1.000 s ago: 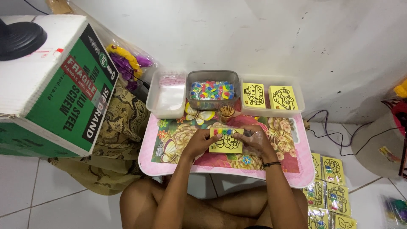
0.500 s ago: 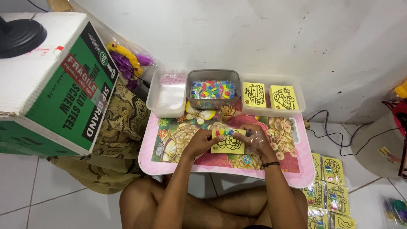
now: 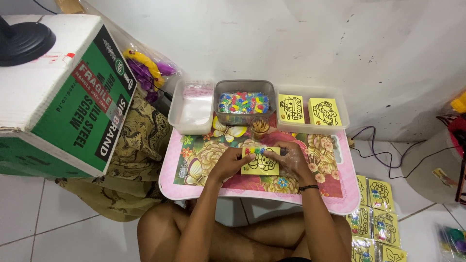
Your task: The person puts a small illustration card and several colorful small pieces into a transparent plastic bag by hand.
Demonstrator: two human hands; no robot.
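A big carton (image 3: pixel 63 97) stands at the far left, white on top and green on its slanted side, with a red slanted label and white block lettering running down the green face; a black round base (image 3: pixel 22 41) sits on its top. Just right of it lies a clear bag (image 3: pixel 145 68) of yellow and purple pieces against the wall. On the back edge of the small pink table (image 3: pixel 340 199), whose top is printed with butterflies and flowers, three tubs stand in a row: a clear tub (image 3: pixel 193 106) with a pinkish packet, a grey tub (image 3: pixel 244 102) of small many-coloured pieces, and a clear tray (image 3: pixel 310 109) holding two yellow cards with black outline drawings. A small cup (image 3: pixel 260 127) of sticks stands just before the grey tub. On the floor at the right lie more yellow packs (image 3: pixel 376 213) in rows. The card (image 3: pixel 261 161), yellow with a black outline and a line of coloured dots along its far edge, lies flat in the middle of the table, its long axis running left to right, its top edge toward the tubs. The left hand (image 3: pixel 229 162) pinches its left edge; the right hand (image 3: pixel 292 160) grips its right edge, fingers closed on it.
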